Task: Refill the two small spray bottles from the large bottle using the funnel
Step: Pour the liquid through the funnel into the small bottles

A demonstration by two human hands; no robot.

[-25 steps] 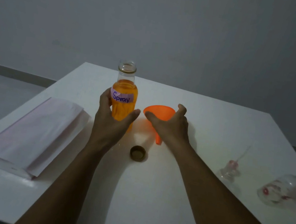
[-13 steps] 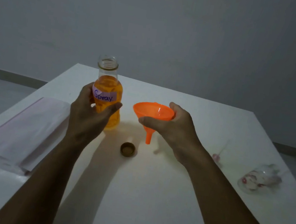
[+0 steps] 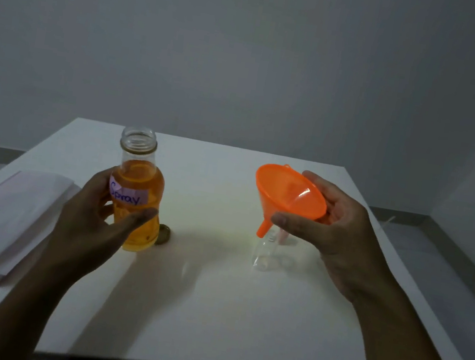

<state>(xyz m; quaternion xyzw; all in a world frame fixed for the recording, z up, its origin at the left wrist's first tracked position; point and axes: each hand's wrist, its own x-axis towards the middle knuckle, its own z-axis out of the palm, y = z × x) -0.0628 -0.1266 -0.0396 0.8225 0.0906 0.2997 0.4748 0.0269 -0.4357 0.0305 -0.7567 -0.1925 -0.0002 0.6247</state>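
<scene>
Funnel (image 3: 290, 198), orange and tilted, is gripped in the right hand (image 3: 342, 232), its spout just above a clear small spray bottle (image 3: 263, 253) standing on the white table (image 3: 212, 299). Left hand (image 3: 91, 219) grasps the uncapped large bottle (image 3: 137, 192) of amber liquid, its cap (image 3: 164, 234) beside it.

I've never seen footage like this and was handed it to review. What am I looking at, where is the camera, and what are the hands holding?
There is no machine here: a person wears a wide-angle camera on the head, looking down at their own bare hands over a white table. The left hand grips a large uncapped bottle of orange liquid, labelled "Spray". Its cap lies on the table just behind it. The right hand holds an orange funnel, tilted, its spout just above a small clear bottle standing on the table. A flat pale packet lies on the left.
</scene>
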